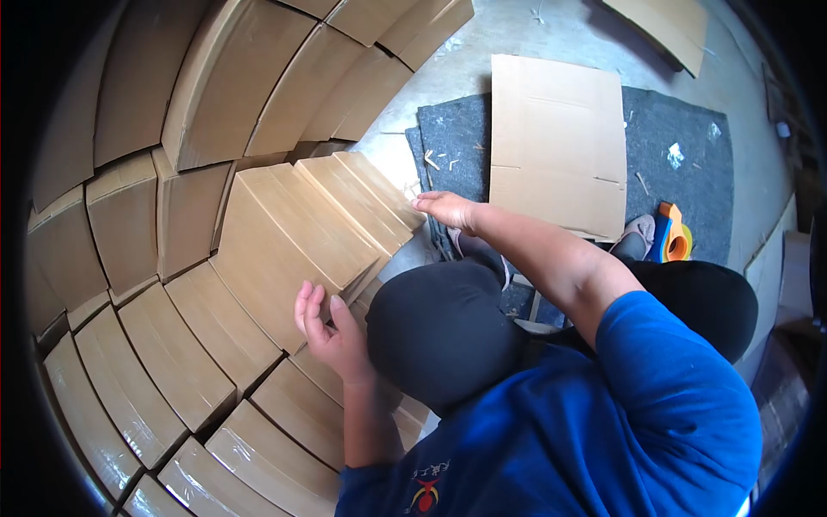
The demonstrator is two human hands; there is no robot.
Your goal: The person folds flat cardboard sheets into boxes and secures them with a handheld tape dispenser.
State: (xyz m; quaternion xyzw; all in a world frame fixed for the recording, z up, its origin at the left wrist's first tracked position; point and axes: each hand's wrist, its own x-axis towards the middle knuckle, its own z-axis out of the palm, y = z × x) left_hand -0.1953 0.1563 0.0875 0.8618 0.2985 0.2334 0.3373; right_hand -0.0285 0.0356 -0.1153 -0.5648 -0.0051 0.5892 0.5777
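My left hand (332, 334) is raised over the near side of the stacked cardboard boxes, its fingers apart and slightly bent, with nothing in it. Beneath and beyond it lies a cardboard box (284, 228) with a broad, bare face. My right hand (444, 209) reaches to the far end of a row of narrow cardboard boxes (366, 194), fingers stretched out. Its fingertips are at the row's end; whether they touch cannot be made out. I see no object held in it.
Tall stacks of cardboard boxes (241, 82) rise at left. A flat cardboard sheet (558, 142) lies on a dark mat (680, 138) strewn with scraps. An orange and blue tape dispenser (674, 233) stands near my foot. My bent knees (439, 332) are beside the stack.
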